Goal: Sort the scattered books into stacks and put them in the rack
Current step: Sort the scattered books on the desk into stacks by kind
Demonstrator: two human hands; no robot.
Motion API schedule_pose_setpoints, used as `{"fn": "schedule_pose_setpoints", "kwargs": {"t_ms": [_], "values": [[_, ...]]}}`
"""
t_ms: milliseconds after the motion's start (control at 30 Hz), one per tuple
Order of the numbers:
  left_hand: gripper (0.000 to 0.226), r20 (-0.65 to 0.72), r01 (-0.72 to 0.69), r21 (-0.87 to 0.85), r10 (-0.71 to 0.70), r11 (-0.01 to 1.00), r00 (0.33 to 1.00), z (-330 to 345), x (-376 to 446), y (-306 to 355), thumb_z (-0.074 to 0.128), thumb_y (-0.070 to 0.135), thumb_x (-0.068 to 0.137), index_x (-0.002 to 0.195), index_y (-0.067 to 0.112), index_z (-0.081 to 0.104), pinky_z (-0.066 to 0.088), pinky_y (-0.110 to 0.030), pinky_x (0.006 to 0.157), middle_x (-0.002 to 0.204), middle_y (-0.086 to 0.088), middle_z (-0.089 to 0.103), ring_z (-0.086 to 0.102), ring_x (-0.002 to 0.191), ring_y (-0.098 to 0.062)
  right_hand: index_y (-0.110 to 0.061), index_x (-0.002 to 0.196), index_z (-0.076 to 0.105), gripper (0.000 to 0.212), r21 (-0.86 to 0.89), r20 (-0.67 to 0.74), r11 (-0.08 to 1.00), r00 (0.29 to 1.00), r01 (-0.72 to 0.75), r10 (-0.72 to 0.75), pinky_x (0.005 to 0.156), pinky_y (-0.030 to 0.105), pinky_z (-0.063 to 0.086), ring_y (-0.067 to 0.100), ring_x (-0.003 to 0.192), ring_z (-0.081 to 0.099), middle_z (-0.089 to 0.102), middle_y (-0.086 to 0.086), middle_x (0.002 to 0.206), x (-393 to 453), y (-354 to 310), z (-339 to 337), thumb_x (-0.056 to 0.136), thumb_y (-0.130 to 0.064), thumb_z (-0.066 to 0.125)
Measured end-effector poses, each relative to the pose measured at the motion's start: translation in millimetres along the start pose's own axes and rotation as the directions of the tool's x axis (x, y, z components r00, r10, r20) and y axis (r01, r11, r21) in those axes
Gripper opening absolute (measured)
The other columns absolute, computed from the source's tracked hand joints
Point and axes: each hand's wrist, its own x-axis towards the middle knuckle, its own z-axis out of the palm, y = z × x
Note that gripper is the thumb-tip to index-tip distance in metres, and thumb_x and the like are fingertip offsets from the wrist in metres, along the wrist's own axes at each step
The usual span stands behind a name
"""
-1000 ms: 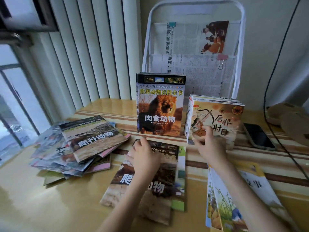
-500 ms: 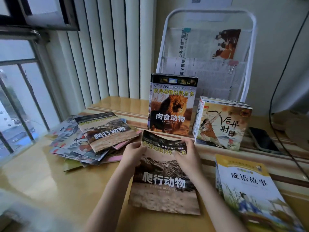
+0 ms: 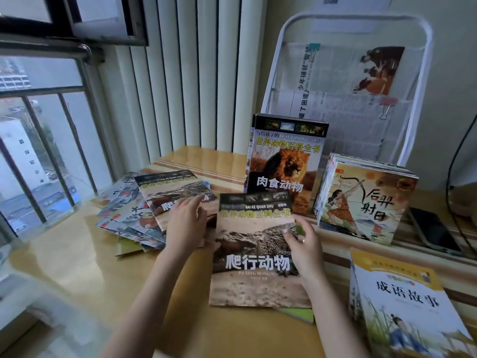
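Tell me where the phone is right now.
The phone lies flat on the table at the right of the head view, just right of the upright stack fronted by the archer book, beside a hanging black cable.

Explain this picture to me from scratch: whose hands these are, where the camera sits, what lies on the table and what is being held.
No machine here: a person sorts books with bare hands. The one camera is worn on the head and looks forward and down, so both arms reach in from the bottom.

On the yellow table lie a scattered pile of books at left, a yellow storybook at right and a phone beyond it. At the back a lion book and an archer book stack stand before the white rack.

The right hand grips the crocodile book in the middle. The left hand reaches with relaxed fingers over the pile's matching crocodile book.
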Motion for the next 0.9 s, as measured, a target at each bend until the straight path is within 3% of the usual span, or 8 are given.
{"fn": "schedule_pose_setpoints", "kwargs": {"t_ms": [67, 133, 233, 300, 400, 533, 733, 900], "values": [[0.059, 0.122, -0.013, 0.363, -0.034, 0.932, 0.992, 2.9, 1.2, -22.5, 0.029, 0.039, 0.1, 0.152, 0.014, 0.016, 0.004, -0.048, 0.117, 0.158, -0.005, 0.02, 0.014, 0.146, -0.025, -0.024, 0.133, 0.05, 0.042, -0.024, -0.023, 1.0, 1.0, -0.005, 0.005, 0.079, 0.028, 0.039, 0.015, 0.108, 0.048, 0.047, 0.001, 0.138, -0.2, 3.6, 1.2, 0.092, -0.022, 0.058], [0.072, 0.18, -0.018, 0.426, -0.065, 0.905, 0.982, 6.8, -2.2, -35.9, 0.023, 0.053, 0.097, 0.152, 0.012, 0.003, -0.002, -0.049, 0.118, 0.159, -0.004, 0.015, 0.008, 0.147, -0.023, -0.024, 0.133, 0.051, 0.042, -0.025, -0.033, 1.0, 0.999, -0.008, 0.007, 0.079, 0.027, 0.039, 0.018, 0.112, 0.049, 0.048, 0.002, 0.137, 0.1, 5.0, 1.4, 0.092, -0.023, 0.058], [0.085, 0.182, -0.1, 0.511, 0.007, 0.854, 0.983, 8.8, -6.8, -42.3, 0.031, 0.069, 0.088, 0.151, 0.013, 0.018, 0.003, -0.048, 0.117, 0.153, -0.005, 0.029, 0.02, 0.143, -0.025, -0.025, 0.133, 0.051, 0.042, -0.04, -0.043, 0.999, 0.999, 0.015, -0.017, 0.075, 0.026, 0.039, 0.014, 0.104, 0.049, 0.052, 0.001, 0.134, -0.5, 6.2, 1.5, 0.092, -0.022, 0.059], [0.07, 0.13, -0.122, 0.52, 0.063, 0.846, 0.99, 5.2, -9.7, -41.8, 0.042, 0.063, 0.087, 0.137, 0.014, 0.045, 0.018, -0.047, 0.115, 0.138, -0.006, 0.049, 0.039, 0.13, -0.029, -0.024, 0.133, 0.051, 0.042, -0.048, -0.048, 0.998, 0.998, 0.034, -0.036, 0.073, 0.024, 0.038, 0.012, 0.099, 0.048, 0.053, 0.002, 0.131, -1.6, 6.6, 1.1, 0.092, -0.022, 0.059], [0.052, 0.012, -0.196, 0.463, 0.216, 0.864, 0.976, 1.8, -17.8, -38.1, 0.038, 0.054, 0.088, 0.097, 0.014, 0.07, 0.046, -0.041, 0.089, 0.097, -0.004, 0.07, 0.06, 0.093, -0.03, -0.024, 0.132, 0.053, 0.041, 0.016, -0.059, 1.0, 0.998, 0.024, -0.023, 0.077, 0.025, 0.039, 0.012, 0.102, 0.048, 0.052, 0.001, 0.133, -2.3, 4.6, -0.8, 0.091, -0.021, 0.06], [0.054, 0.019, -0.386, 0.328, 0.402, 0.862, 0.915, -4.4, -34.1, -36.9, 0.032, 0.052, 0.09, 0.082, 0.022, 0.076, 0.041, -0.029, 0.086, 0.083, 0.005, 0.075, 0.066, 0.078, -0.02, -0.024, 0.131, 0.053, 0.041, 0.303, -0.085, 0.95, 0.99, -0.079, 0.109, 0.094, 0.026, 0.032, 0.017, 0.126, 0.042, 0.046, -0.001, 0.141, -1.0, -3.1, -6.7, 0.091, -0.017, 0.061], [0.028, 0.158, -0.616, 0.112, 0.598, 0.78, 0.786, -5.9, -84.8, -42.1, 0.05, 0.045, 0.078, 0.091, 0.036, 0.074, 0.034, -0.03, 0.097, 0.097, 0.022, 0.071, 0.056, 0.101, 0.001, -0.018, 0.131, 0.054, 0.038, 0.276, 0.086, 0.943, 0.982, -0.187, 0.17, 0.088, 0.026, 0.035, 0.01, 0.106, 0.049, 0.055, 0.004, 0.132, -5.1, -6.4, -2.2, 0.093, -0.009, 0.055], [0.049, 0.069, -0.341, -0.298, 0.376, 0.892, 0.924, -10.9, -99.2, -31.1, 0.069, 0.051, 0.064, 0.11, 0.039, 0.058, 0.036, -0.024, 0.103, 0.12, 0.031, 0.052, 0.041, 0.12, 0.002, -0.017, 0.137, 0.046, 0.056, 0.283, 0.301, 0.911, 0.93, -0.299, 0.212, 0.094, 0.027, 0.027, 0.018, 0.127, 0.043, 0.046, 0.006, 0.141, -8.1, -9.4, -4.6, 0.087, 0.001, 0.061]]}}
